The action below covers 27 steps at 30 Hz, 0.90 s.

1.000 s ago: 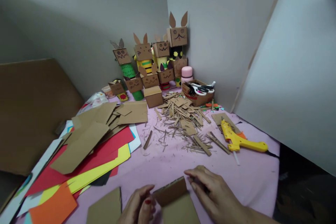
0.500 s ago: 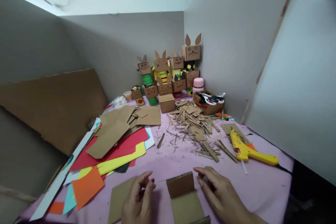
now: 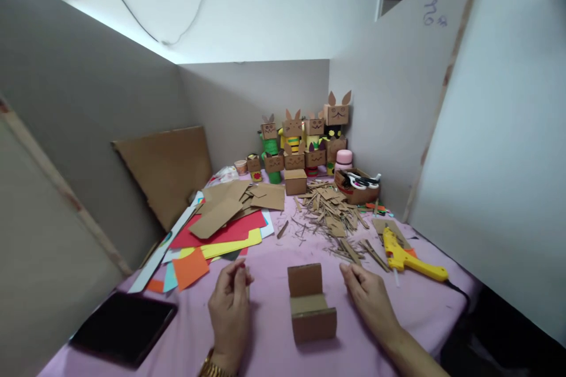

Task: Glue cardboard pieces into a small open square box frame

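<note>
A folded cardboard piece (image 3: 313, 325) stands on the pink cloth between my hands, its front and back flaps upright and its middle flat. To its left, my left hand (image 3: 230, 306) is closed, with a thin cardboard edge (image 3: 248, 293) showing beside its fingers; most of that piece is hidden. My right hand (image 3: 369, 300) is raised on the other side, apart from the folded piece. Its thumb and fingertips are pressed together, and anything between them is too small to make out.
A yellow glue gun (image 3: 407, 259) lies at the right, near cardboard scraps (image 3: 331, 212). Coloured paper (image 3: 230, 232) and cardboard sheets (image 3: 219, 218) are at the left, a black tablet (image 3: 126, 327) nearer. Behind stand box-headed figures (image 3: 294, 129) and a box of scissors (image 3: 358, 185).
The view has shifted, bringing the tablet in. The flat cardboard by my left hand has left the cloth. The folded piece's near flap now stands up, and my right fingers have closed.
</note>
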Each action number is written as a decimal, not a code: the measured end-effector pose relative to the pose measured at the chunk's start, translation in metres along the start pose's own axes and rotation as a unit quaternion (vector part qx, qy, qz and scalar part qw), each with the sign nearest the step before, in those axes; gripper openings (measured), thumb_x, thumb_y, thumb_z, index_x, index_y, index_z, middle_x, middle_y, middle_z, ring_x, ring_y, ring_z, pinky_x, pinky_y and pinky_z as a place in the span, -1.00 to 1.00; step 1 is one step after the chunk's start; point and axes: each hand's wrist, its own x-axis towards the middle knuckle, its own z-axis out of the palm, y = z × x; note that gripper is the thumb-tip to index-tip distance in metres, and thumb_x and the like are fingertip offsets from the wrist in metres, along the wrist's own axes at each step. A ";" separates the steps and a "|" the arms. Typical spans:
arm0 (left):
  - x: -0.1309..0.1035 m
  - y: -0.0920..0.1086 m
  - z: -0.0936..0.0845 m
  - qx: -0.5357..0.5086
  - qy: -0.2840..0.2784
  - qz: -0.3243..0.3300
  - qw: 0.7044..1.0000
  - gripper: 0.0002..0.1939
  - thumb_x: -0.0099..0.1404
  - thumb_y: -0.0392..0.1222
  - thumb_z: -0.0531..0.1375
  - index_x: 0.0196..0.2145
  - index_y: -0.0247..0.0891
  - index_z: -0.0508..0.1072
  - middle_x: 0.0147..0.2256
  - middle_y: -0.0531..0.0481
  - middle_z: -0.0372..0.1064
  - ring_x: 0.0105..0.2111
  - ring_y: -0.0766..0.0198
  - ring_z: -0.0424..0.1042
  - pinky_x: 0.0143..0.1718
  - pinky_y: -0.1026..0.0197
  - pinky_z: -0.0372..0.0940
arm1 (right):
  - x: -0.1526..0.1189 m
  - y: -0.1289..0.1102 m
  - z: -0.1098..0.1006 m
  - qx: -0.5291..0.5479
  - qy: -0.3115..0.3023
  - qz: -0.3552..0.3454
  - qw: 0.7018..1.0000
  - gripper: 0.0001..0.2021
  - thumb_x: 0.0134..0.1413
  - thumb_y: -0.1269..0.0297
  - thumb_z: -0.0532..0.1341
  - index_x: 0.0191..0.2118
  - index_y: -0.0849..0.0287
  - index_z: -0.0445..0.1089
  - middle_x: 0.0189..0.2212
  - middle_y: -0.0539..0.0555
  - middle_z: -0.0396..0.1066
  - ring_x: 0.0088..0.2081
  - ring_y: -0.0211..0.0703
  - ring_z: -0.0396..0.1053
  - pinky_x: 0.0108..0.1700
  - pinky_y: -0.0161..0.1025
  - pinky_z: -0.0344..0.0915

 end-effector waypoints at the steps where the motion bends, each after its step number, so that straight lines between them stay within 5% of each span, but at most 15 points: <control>1: 0.001 0.000 -0.005 0.001 0.016 -0.005 1.000 -0.69 0.23 0.05 0.05 -0.22 -0.21 0.37 -0.45 0.03 0.36 -0.41 0.18 0.40 -0.34 0.17 0.33 | -0.001 0.000 0.000 -0.006 0.001 -0.003 1.000 -0.58 0.17 -0.04 -0.05 -0.61 0.09 0.08 -0.68 -0.11 0.07 -0.57 -0.21 0.14 -0.50 -0.29 0.03; 4: 0.004 -0.005 -0.024 0.019 0.040 -0.015 0.999 -0.65 0.24 0.03 0.02 -0.15 -0.24 0.34 -0.31 -0.07 0.38 -0.31 0.13 0.42 -0.27 0.12 0.34 | -0.004 0.001 0.000 -0.023 -0.004 -0.016 1.000 -0.58 0.17 -0.05 -0.06 -0.59 0.10 0.10 -0.66 -0.09 0.11 -0.57 -0.19 0.15 -0.47 -0.27 0.03; 8: 0.003 -0.018 -0.048 0.072 0.001 -0.014 0.997 -0.57 0.22 0.00 0.04 -0.03 -0.31 0.29 -0.03 -0.26 0.28 -0.06 -0.02 0.35 -0.12 -0.02 0.31 | -0.006 0.003 0.001 -0.046 -0.022 -0.039 0.998 -0.59 0.18 -0.03 -0.07 -0.58 0.10 0.12 -0.65 -0.07 0.16 -0.55 -0.16 0.19 -0.44 -0.26 0.06; 13: -0.006 -0.028 -0.048 0.142 -0.054 0.010 0.988 -0.40 0.07 -0.03 0.19 0.01 -0.47 0.30 0.05 -0.41 0.24 0.12 -0.26 0.12 0.13 -0.23 -0.05 | -0.005 0.007 0.006 -0.076 -0.041 -0.066 0.994 -0.59 0.19 0.00 -0.05 -0.59 0.10 0.15 -0.66 -0.03 0.25 -0.55 -0.15 0.23 -0.45 -0.27 0.09; 17: -0.006 -0.026 -0.041 0.129 -0.088 0.014 0.988 -0.40 -0.02 -0.16 0.24 0.00 -0.40 0.35 0.01 -0.34 0.32 0.10 -0.26 0.16 0.13 -0.23 -0.07 | -0.005 0.009 0.007 -0.096 -0.044 -0.078 0.991 -0.59 0.20 0.02 -0.06 -0.60 0.10 0.15 -0.67 -0.02 0.28 -0.56 -0.15 0.25 -0.47 -0.27 0.10; 22: -0.006 -0.017 -0.050 0.032 -0.088 -0.011 0.996 -0.46 0.18 -0.17 0.10 0.12 -0.34 0.19 -0.02 -0.28 0.37 -0.04 0.00 0.39 -0.04 -0.02 0.26 | -0.005 0.010 0.007 -0.109 -0.046 -0.085 0.989 -0.58 0.20 0.00 -0.07 -0.61 0.09 0.13 -0.68 -0.03 0.26 -0.56 -0.15 0.25 -0.46 -0.27 0.11; 27: -0.020 -0.004 -0.061 -0.043 -0.088 0.000 0.995 -0.76 0.20 -0.11 0.14 -0.24 -0.28 0.47 -0.27 -0.12 0.51 -0.21 0.05 0.48 -0.14 0.08 0.33 | -0.006 0.011 0.009 -0.112 -0.046 -0.084 0.989 -0.58 0.20 -0.01 -0.07 -0.60 0.09 0.12 -0.67 -0.02 0.27 -0.54 -0.12 0.29 -0.46 -0.26 0.12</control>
